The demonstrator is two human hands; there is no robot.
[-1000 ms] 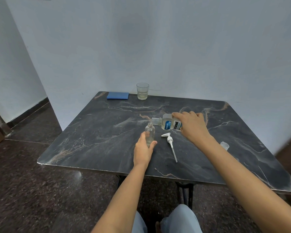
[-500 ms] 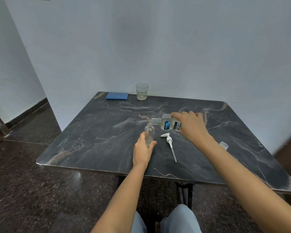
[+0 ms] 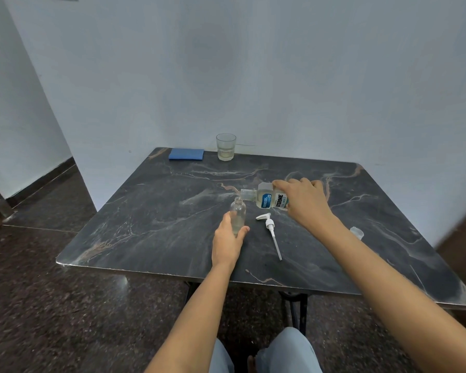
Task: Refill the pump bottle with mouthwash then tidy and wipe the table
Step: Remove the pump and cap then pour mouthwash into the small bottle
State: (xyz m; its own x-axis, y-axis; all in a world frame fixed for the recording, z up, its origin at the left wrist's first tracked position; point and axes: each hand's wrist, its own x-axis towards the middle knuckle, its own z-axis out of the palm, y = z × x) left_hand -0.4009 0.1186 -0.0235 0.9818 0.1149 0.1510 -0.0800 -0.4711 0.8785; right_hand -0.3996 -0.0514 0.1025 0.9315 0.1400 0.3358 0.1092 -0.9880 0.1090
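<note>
My left grip (image 3: 228,239) wraps the pump bottle (image 3: 237,212), upright on the table (image 3: 151,219). My right grip (image 3: 304,203) holds the mouthwash bottle (image 3: 269,199) tipped, its mouth just above the open neck. I'd tilt slowly, align the two mouths and brace the base against tipping.

1. Soft, even, cool light fills the room. The wall (image 3: 280,76) behind the table (image 3: 145,238) reads pale blue-grey and mottled.
2. Shadows on the table are faint with blurred edges, and the darkest area lies under the table.
3. The table's dark marble top has a dull sheen. A small glint shows on the floor (image 3: 124,284) under its near left corner.
4. Focus is sharp at the table's middle, where the mouthwash bottle (image 3: 269,200) label is legible.
5. Wide-angle distortion bows the table's edges and tilts the wall lines left of it.
</note>
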